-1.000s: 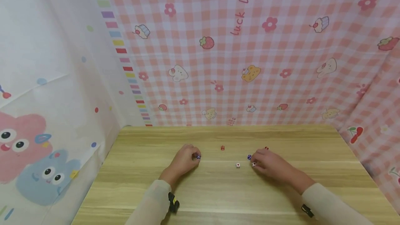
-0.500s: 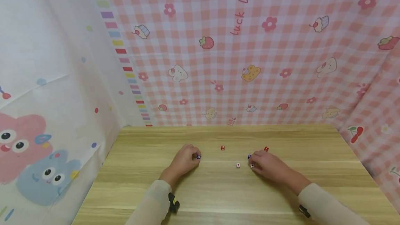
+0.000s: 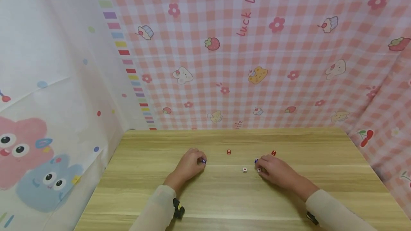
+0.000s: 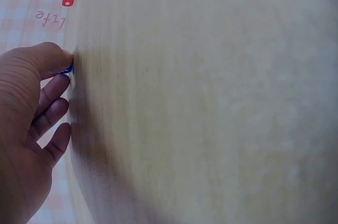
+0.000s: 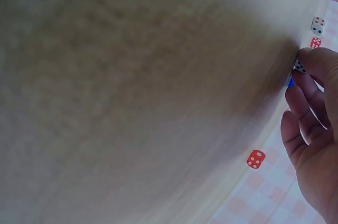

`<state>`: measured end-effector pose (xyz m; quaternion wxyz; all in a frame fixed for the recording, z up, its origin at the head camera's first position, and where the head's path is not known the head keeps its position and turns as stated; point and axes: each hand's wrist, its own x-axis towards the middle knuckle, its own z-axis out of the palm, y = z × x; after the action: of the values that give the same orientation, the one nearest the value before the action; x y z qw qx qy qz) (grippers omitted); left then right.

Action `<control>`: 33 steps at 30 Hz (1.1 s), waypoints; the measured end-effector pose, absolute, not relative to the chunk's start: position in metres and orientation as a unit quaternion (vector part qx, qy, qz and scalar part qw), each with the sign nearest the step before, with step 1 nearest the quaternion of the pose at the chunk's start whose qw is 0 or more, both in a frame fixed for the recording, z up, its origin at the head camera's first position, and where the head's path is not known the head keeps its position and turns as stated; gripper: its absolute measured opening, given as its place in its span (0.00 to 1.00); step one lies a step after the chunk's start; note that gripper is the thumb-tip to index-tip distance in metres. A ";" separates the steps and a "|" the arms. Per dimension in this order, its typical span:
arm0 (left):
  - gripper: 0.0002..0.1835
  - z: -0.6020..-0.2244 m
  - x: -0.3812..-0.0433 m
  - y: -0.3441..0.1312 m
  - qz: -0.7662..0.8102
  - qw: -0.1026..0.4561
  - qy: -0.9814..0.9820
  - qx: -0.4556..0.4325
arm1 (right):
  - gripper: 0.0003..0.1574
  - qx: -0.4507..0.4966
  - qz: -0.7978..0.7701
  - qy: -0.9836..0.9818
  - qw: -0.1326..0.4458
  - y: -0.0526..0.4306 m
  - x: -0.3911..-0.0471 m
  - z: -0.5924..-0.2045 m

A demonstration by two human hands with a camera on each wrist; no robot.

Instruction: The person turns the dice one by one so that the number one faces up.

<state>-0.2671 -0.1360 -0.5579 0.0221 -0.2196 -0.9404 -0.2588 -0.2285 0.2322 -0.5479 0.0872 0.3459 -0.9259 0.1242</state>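
On the left of the tabletop my left hand (image 3: pixel 188 164) pinches a blue die (image 3: pixel 204 161) between thumb and index finger; the left wrist view shows only a sliver of that die (image 4: pixel 65 70). My right hand (image 3: pixel 277 171) pinches a white die (image 3: pixel 259 170) at the table surface. A second blue die (image 3: pixel 256 160) sits just beyond its fingertips, partly hidden by them. Between the hands lie a white die (image 3: pixel 244 170) with a red dot on top and, farther back, a red die (image 3: pixel 229 152). Another red die (image 3: pixel 273 153) rests behind the right hand.
The wooden table (image 3: pixel 218 202) ends at a pink checked cloth (image 3: pixel 224 60) hanging along the back and right. A white printed cloth (image 3: pixel 64 81) hangs on the left. Both sleeves carry a dark strap near the wrist.
My right hand has shifted slightly left and nearer with the white die, uncovering more of the red die behind it. The left hand stays still on its blue die.
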 end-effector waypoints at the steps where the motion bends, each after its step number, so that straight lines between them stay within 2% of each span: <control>1: 0.05 -0.558 -0.267 -0.136 -0.259 0.022 -0.940 -0.219 | 0.11 0.345 0.124 -0.926 0.087 0.232 -0.229 -0.548; 13: 0.05 -0.556 -0.266 -0.136 -0.261 0.024 -0.939 -0.220 | 0.11 0.339 0.120 -0.928 0.094 0.229 -0.227 -0.547; 21: 0.05 -0.555 -0.267 -0.136 -0.260 0.026 -0.939 -0.221 | 0.11 0.322 0.126 -0.936 0.072 0.229 -0.225 -0.544; 27: 0.04 -0.555 -0.266 -0.135 -0.260 0.024 -0.940 -0.218 | 0.15 0.288 0.144 -0.945 0.050 0.237 -0.224 -0.540; 33: 0.04 -0.556 -0.266 -0.135 -0.257 0.023 -0.941 -0.217 | 0.16 0.274 0.170 -0.944 0.065 0.254 -0.228 -0.534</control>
<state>-0.2661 -0.1352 -0.5557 0.0226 -0.2170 -0.9414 -0.2574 -0.2280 0.2535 -0.5338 0.0651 0.2742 -0.9444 0.1696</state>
